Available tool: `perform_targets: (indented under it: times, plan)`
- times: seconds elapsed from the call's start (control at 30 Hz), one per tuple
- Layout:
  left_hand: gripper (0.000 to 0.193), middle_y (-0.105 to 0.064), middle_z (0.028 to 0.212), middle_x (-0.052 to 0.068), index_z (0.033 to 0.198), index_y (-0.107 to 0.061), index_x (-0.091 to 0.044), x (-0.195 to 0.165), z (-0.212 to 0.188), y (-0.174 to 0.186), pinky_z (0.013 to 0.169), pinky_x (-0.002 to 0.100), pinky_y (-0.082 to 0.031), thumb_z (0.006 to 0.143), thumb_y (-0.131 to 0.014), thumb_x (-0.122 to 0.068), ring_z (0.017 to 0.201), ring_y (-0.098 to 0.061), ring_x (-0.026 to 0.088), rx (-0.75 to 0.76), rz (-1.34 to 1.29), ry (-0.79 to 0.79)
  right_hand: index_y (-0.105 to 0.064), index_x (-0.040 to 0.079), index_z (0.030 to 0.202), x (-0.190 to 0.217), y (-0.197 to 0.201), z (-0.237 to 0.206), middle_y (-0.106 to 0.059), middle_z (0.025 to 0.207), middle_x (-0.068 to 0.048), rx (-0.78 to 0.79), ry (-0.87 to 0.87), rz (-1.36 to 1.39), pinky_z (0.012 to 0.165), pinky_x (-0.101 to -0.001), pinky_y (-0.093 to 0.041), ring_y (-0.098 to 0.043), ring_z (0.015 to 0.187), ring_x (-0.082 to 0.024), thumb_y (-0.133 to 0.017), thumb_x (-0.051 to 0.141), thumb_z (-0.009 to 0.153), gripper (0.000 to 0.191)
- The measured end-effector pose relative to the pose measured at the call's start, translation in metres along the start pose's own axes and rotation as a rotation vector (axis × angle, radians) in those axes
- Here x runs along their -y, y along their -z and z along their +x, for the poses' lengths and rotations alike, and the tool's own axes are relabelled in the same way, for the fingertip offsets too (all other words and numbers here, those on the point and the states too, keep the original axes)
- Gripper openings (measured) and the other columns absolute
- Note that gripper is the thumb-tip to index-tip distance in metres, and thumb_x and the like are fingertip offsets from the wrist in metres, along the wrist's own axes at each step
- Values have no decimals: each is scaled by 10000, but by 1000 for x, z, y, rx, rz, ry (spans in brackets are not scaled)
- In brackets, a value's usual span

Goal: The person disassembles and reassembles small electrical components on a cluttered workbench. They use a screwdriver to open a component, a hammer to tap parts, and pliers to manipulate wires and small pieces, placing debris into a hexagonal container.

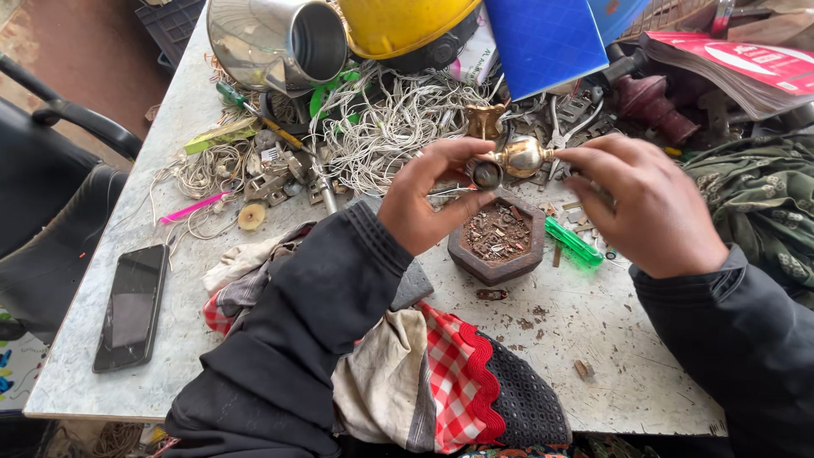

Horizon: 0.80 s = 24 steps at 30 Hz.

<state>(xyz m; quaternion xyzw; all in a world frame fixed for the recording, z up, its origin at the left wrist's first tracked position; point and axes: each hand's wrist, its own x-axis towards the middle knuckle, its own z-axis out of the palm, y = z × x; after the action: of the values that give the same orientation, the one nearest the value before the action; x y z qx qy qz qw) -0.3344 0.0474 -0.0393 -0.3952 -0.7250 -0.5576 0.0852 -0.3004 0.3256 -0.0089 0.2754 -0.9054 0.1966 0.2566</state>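
Note:
My left hand [432, 199] and my right hand [649, 208] hold a small shiny brass fitting [517, 158] between them, above a cluttered stone table [127, 280]. The left fingers pinch its round dark end cap; the right fingers grip its thin stem on the other side. Directly below the fitting sits a brown hexagonal dish [498, 242] filled with rusty scraps and small metal bits. Both arms wear dark sleeves.
A tangle of white wire [390, 119], a steel mug [275, 38], a yellow helmet [403, 25], a blue board [543, 38] and magazines [746, 64] crowd the back. A black phone [131, 305] lies left, checked cloths [441, 373] at the front, a green lighter [572, 242] beside the dish.

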Motion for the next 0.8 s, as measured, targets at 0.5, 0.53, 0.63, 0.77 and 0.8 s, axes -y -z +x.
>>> perform_targets:
  times: [0.5,0.53,0.63,0.77,0.8]
  plan:
    - [395,-640,1176,85,1350,-496,-57,14,-6,-35,878,305,-577,1029,-685,-187,1026,-659,142,-24,-696,428,-690,50,1158,27,0,-5,-719,945,-86,2,23,351,674,-321,-562,-712,783,-192,-786,102,870,308]
    - [387,-645,1162,79,1325,-497,-62,16,-7,-36,845,287,-567,1022,-705,-185,1008,-654,133,-39,-612,389,-704,52,1131,23,6,-5,-718,933,-99,32,15,287,674,-341,-555,-708,785,-223,-786,127,880,275]
    - [423,-584,1131,29,1300,-490,-67,24,-13,-35,875,261,-536,987,-765,-137,1009,-598,92,-93,-429,335,-734,59,1065,3,22,-6,-721,904,-121,170,-11,138,673,-390,-542,-703,790,-292,-765,193,905,211]
    - [413,-639,1144,54,1254,-499,-62,27,-21,-31,901,305,-516,961,-790,-79,1066,-618,135,5,-4,234,-757,169,1074,-6,22,-10,-742,842,-102,669,-119,76,673,-431,-555,-719,765,-319,-745,329,869,260]
    - [416,-644,1146,56,1243,-494,-60,27,-22,-31,910,314,-515,949,-788,-75,1070,-627,145,22,10,221,-772,221,1092,-4,21,-11,-750,814,-97,837,-169,46,673,-442,-558,-724,752,-325,-759,380,846,293]
